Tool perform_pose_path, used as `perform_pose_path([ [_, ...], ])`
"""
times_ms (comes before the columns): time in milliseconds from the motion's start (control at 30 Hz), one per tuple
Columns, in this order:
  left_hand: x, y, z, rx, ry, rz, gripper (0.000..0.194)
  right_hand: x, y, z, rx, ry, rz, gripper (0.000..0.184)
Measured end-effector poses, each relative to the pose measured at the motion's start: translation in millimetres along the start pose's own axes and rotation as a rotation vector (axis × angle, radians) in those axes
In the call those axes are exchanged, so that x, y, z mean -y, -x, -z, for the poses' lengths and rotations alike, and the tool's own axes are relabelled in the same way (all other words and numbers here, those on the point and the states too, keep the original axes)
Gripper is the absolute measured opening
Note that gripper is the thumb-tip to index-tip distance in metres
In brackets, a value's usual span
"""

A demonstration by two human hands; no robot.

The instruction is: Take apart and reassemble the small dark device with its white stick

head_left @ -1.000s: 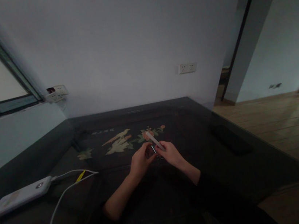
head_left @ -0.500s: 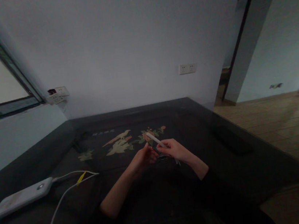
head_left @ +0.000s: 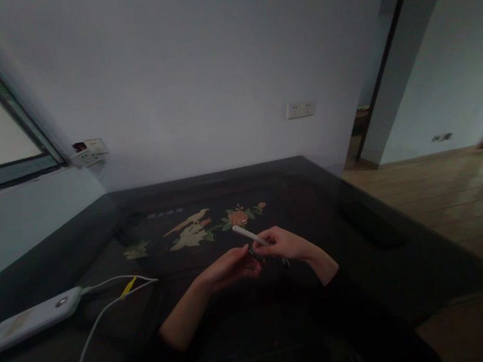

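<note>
A slim white stick, like a pen (head_left: pixel 247 235), points up and to the left from my right hand (head_left: pixel 288 244), whose thumb and fingers are closed round its lower end. A small dark piece with a shiny edge (head_left: pixel 255 254) sits between the two hands. My left hand (head_left: pixel 230 267) has its thumb at that piece and its fingers curled beneath it; the piece's kind is too dark to make out. Something small and shiny (head_left: pixel 286 262) shows just below my right hand. Both hands are above the dark table (head_left: pixel 242 323).
A white power bank (head_left: pixel 32 320) lies at the left with a white cable (head_left: pixel 95 337) and a yellow tag (head_left: pixel 128 286). On the right lies a dark flat object (head_left: pixel 372 224). Wall sockets (head_left: pixel 301 109) are behind the table, which bears a bird-and-flower picture (head_left: pixel 190 234).
The white stick has tilted flatter, its tip lower and further left. My left hand loosened and turned palm-up beneath the dark piece, while my right hand shifted slightly right.
</note>
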State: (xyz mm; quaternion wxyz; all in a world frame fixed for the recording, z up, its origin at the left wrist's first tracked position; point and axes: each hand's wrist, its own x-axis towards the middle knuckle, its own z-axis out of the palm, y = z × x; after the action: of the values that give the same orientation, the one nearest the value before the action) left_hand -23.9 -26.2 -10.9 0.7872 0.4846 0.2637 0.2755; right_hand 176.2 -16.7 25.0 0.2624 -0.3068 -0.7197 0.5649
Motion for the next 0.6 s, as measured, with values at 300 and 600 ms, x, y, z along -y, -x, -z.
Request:
perform_pose_path([
  [300, -1.7, -1.9, 1.3, 0.035, -0.038, -0.020, 0.040, 2.7, 2.2, 0.1, -0.014, -0.005, 0.024, 0.025],
  [600, -14.7, -11.6, 15.0, -0.435, -0.013, -0.468, 0.048, -15.8, -9.6, 2.1, -0.358, -0.160, 0.055, 0.054],
])
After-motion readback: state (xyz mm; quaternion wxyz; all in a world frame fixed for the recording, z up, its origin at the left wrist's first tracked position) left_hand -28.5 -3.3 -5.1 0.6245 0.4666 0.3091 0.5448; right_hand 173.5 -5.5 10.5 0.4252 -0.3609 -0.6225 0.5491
